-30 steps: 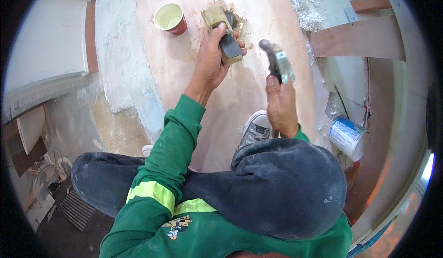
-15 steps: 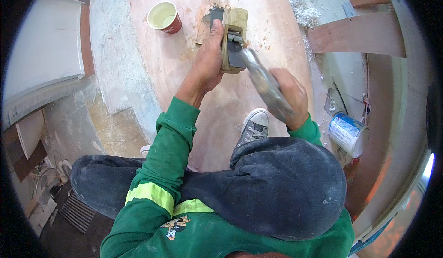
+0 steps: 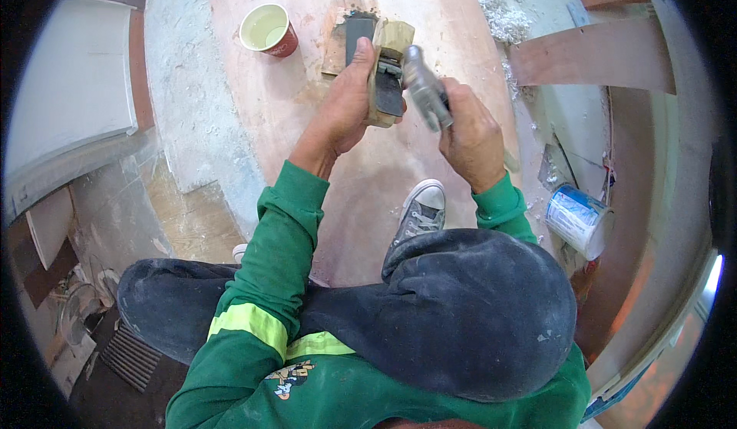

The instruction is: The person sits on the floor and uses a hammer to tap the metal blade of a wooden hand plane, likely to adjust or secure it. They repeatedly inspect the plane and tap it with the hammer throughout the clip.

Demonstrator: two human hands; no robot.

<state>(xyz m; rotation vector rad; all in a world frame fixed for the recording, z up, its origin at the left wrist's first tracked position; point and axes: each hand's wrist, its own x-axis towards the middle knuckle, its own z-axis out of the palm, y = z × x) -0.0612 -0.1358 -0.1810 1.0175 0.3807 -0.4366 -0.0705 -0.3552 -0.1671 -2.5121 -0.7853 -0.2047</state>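
My left hand (image 3: pixel 345 106) is wrapped around a wooden hand plane (image 3: pixel 390 95), thumb along its side. A dark metal blade sits in the plane's slot. My right hand (image 3: pixel 472 137) grips a metal hammer (image 3: pixel 424 87), its head blurred by motion and close to the plane's right side; the fist hides most of the handle. Just beyond the plane, a dark grey rectangular block, like a sharpening stone (image 3: pixel 358 33), lies on a small wet-stained wooden board (image 3: pixel 332 56). To the left stands a red paper cup (image 3: pixel 282 43) with clear liquid inside.
Beneath all this lies a pale plywood sheet (image 3: pixel 253 106). Wood shavings (image 3: pixel 503 10) are heaped at the far right. A blue and white can (image 3: pixel 580 221) lies tipped on the right, near curved wooden boards (image 3: pixel 595 56). My shoe (image 3: pixel 422 210) rests on the plywood.
The hammer has turned and its head has swung to a different angle by the plane. My right hand has shifted slightly left. The plane has moved a little nearer.
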